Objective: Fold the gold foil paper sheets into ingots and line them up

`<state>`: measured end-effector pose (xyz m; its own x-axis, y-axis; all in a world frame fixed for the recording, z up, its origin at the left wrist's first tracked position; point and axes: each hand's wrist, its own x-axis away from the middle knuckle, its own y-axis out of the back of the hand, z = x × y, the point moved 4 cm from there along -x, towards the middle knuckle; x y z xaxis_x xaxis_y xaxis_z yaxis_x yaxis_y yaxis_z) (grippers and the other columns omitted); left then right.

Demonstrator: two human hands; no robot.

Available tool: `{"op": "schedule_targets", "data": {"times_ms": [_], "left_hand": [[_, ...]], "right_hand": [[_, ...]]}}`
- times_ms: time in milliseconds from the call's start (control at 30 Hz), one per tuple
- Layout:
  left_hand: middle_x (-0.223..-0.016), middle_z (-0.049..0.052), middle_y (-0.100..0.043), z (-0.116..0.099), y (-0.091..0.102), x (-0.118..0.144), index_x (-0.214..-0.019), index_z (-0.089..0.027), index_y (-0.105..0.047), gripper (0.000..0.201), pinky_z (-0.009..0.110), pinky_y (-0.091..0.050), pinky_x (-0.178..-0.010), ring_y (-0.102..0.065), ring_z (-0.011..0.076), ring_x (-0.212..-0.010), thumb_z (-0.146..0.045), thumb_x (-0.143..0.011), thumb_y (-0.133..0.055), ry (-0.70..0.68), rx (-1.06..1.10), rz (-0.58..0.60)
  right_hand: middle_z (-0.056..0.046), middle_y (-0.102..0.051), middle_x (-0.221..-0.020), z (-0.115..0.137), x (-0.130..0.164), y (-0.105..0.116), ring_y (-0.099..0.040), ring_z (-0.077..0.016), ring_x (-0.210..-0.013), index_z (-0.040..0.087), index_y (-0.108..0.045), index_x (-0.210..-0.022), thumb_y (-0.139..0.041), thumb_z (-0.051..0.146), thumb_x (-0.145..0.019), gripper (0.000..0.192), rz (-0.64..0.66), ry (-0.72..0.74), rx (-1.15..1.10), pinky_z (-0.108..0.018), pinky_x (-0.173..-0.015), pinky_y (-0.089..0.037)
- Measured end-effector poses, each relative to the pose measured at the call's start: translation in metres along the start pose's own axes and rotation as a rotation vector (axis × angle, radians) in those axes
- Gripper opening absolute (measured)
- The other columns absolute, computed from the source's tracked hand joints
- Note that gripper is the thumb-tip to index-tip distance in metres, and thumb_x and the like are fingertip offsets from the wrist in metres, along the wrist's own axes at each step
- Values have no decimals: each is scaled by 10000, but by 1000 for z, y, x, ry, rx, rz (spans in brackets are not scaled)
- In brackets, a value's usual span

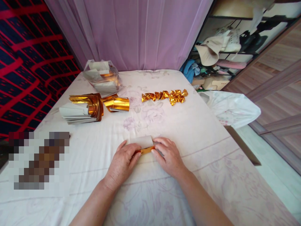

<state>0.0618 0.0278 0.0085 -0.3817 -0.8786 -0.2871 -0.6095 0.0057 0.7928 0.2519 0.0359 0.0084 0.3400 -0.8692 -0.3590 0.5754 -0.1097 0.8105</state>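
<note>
A: Head cam only, so one view. What's w/ the hands?

B: Both down flat on the bed sheet [188, 131], close together, near the front edge. Left hand [123, 161] & right hand [168, 157] each pinch an end of a small foil sheet [143, 142] – white side up, gold edge showing along the bottom betw. the fingertips. Fingers curled narrow, pressing on it, thumbs tucked toward the fold. Sheet lies flat on the cloth, right in the middle betw. the two hands.

A: And the rest of the stuff?

B: Far left, a stack of gold foil sheets [82, 110], white backs showing, top ones curling up. Just beside it, to the right, a curled gold piece [116, 103]. Behind those, near the curtain [141, 31], a clear plastic bag [102, 75] w/ more sheets inside. Center-back, a row of folded gold pieces [166, 95], touching one another, well apart from the hands.

A: Anything off the bed?

B: White plastic bag [231, 108] hanging at the right edge. Shelves [225, 47] behind w/ hats & clutter. Red-patterned dark cloth [30, 56] on the left. Blurred patch at lower left, can't tell what that is
</note>
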Motion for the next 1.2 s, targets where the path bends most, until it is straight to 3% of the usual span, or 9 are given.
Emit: {"op": "schedule_targets", "data": {"times_ms": [167, 433, 833, 1100, 1200], "left_hand": [[-1047, 25, -733, 2, -2, -2, -1140, -230, -585, 206, 494, -427, -1063, -689, 177, -947, -225, -960, -484, -4, -7, -50], [-1109, 64, -707, 2, 0, -3, -1008, -229, -698, 195, 464, -479, -1022, -667, 201, -1012, -245, -957, -511, -64, -15, -89], [-1078, 81, -712, -1, 1, -6, -1031, -200, -708, 187, 451, -522, -953, -631, 230, -1026, -233, -941, -548, -94, -42, -73], [-1107, 84, -704, -1, 0, -3, -1015, -205, -695, 178, 480, -507, -975, -621, 240, -1056, -198, -927, -539, -69, -34, -67], [-1093, 84, -706, 0, 0, -3, -987, -199, -691, 161, 473, -518, -964, -626, 239, -1047, -193, -919, -544, -50, -34, -62]], "right_hand": [[-54, -684, -997, 2, -3, -4, -608, -205, -959, 212, -649, -798, -560, 241, -902, 140, -98, -73, 27, -350, -812, -422], [-50, -668, -938, 5, -6, -5, -584, -206, -909, 211, -631, -749, -586, 203, -851, 111, -127, -134, 44, -345, -807, -423], [-51, -657, -974, 6, -6, -6, -568, -218, -935, 206, -614, -820, -601, 184, -822, 26, -102, -176, 73, -351, -825, -413], [-68, -659, -1026, 7, -5, -6, -559, -240, -979, 215, -614, -1021, -571, 198, -852, 176, -83, -192, 87, -369, -846, -407], [-51, -648, -1030, 7, -5, -6, -555, -225, -982, 239, -643, -936, -578, 195, -857, 111, -71, -172, 80, -354, -828, -395]]}}
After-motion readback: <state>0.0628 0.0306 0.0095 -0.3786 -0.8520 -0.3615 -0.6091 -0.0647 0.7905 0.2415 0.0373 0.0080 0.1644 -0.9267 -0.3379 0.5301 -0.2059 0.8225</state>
